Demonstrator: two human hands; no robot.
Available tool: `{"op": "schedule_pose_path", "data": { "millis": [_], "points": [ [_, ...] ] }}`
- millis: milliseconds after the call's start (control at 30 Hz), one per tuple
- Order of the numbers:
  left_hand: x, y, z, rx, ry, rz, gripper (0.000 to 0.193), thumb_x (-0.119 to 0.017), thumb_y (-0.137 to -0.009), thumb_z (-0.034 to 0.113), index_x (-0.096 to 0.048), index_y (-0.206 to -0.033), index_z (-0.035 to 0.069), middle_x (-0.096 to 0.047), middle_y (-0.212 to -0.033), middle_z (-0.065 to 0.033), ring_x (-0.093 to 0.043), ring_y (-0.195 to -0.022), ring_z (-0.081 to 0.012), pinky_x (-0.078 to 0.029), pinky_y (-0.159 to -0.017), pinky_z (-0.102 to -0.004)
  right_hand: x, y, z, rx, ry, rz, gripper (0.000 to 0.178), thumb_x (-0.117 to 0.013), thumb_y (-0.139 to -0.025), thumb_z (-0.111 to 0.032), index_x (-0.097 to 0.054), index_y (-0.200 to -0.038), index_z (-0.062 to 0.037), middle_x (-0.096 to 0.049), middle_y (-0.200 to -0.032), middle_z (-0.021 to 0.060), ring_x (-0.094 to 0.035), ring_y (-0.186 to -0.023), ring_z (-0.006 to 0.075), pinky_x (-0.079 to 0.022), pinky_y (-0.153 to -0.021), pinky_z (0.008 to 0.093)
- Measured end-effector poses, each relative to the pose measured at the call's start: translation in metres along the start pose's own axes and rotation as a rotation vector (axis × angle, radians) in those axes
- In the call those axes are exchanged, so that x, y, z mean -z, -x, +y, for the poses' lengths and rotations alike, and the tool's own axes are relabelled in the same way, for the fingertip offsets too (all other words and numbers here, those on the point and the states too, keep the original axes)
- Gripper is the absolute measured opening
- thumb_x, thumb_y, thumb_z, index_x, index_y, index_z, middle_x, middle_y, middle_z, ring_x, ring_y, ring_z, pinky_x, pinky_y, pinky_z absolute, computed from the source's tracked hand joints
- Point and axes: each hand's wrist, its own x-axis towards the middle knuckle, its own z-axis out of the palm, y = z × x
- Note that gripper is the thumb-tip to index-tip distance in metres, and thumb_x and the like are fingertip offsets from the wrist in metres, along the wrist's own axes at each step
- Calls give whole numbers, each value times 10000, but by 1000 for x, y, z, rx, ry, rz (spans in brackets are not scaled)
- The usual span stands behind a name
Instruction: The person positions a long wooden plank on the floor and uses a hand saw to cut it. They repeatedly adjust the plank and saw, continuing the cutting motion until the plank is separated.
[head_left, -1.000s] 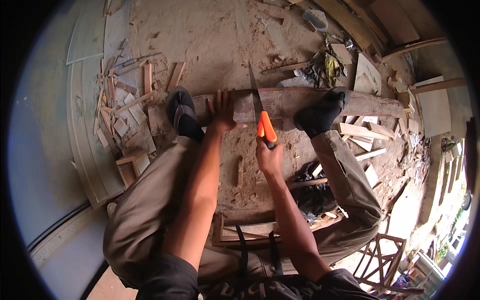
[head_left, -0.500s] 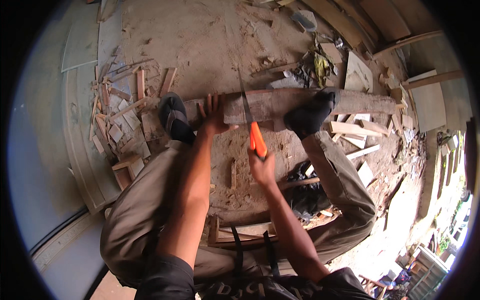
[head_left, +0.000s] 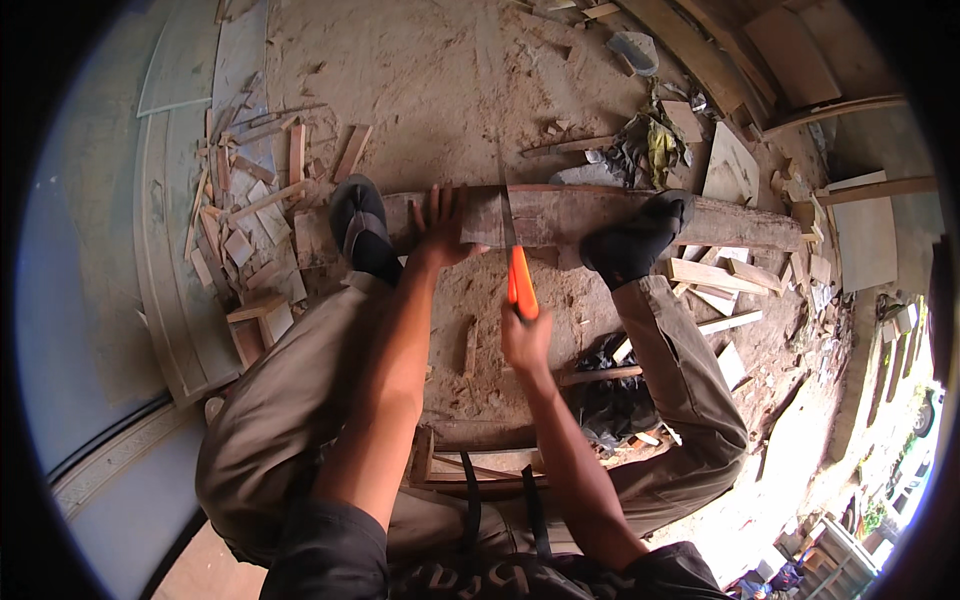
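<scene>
A long weathered wooden plank [head_left: 560, 212] lies crosswise on the dirt ground, with my two dark-shod feet [head_left: 358, 222] resting on it. My left hand [head_left: 440, 232] lies on the plank beside my left foot, fingers spread over its top face and thumb along the near edge. Closed around the orange handle of a handsaw [head_left: 524, 284] is my right hand [head_left: 526, 340], on the near side of the plank. The thin dark saw blade crosses the plank just right of my left hand and points away from me. Its far end is hard to make out.
Wood offcuts [head_left: 240, 246] are heaped to the left, near a grey-blue panel [head_left: 90, 280]. More scraps [head_left: 715, 275] lie beyond my right foot. A black plastic bag [head_left: 612, 405] sits by my right leg; crumpled sheeting [head_left: 655, 145] lies past the plank.
The whole view has shifted slightly, so the plank and feet appear farther right. The handsaw stays across the plank in my right hand, and my left hand keeps its place on the wood.
</scene>
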Motion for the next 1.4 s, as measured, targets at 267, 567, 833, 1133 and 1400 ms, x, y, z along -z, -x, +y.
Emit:
{"op": "schedule_pose_path", "data": {
  "millis": [267, 567, 833, 1133, 1400],
  "points": [
    [8, -6, -6, -10, -31, 20, 1250, -641, -678, 735, 11, -1536, 102, 82, -1594, -181, 115, -1462, -383, 60, -1075, -690, 7, 9, -18, -3, -102, 28, 252, -584, -847, -119, -507, -646, 13, -444, -532, 9, -409, -539, 67, -353, -468, 311],
    [1, -1, -15, -43, 19, 90, 1246, -670, -661, 712, -17, -1539, 117, 55, -1596, -175, 93, -1464, -385, 58, -1065, -704, 22, 100, 12, 113, -36, 45, 194, -600, -829, -69, -535, -657, -10, -473, -549, 13, -469, -570, 58, -415, -518, 293],
    [0, -10, 8, -49, -1, 102, 1224, -681, -669, 692, -45, -1537, 108, -22, -1594, -179, 27, -1469, -375, 34, -1067, -714, -20, -110, -64, 208, 193, 84, 226, -608, -825, -157, -583, -739, 50, -538, -542, 135, -504, -544, 117, -435, -538, 350],
    [5, -62, 1, -101, 151, 303, 612, -647, -825, 541, -567, -1225, 85, -591, -1202, -129, -521, -1158, -309, -282, -1026, -574, 77, 15, -64, 173, -42, 35, 229, -645, -864, -145, -581, -711, 12, -515, -527, 68, -510, -508, 83, -422, -486, 293],
    [21, -71, 33, -19, 389, 260, 318, -587, -931, 332, -660, -1065, 53, -675, -957, -165, -643, -882, -322, -495, -803, -422, 119, 66, -11, 142, 21, 26, 268, -661, -869, -150, -545, -705, 27, -425, -507, 56, -394, -540, 43, -375, -470, 284]
  ]
}}
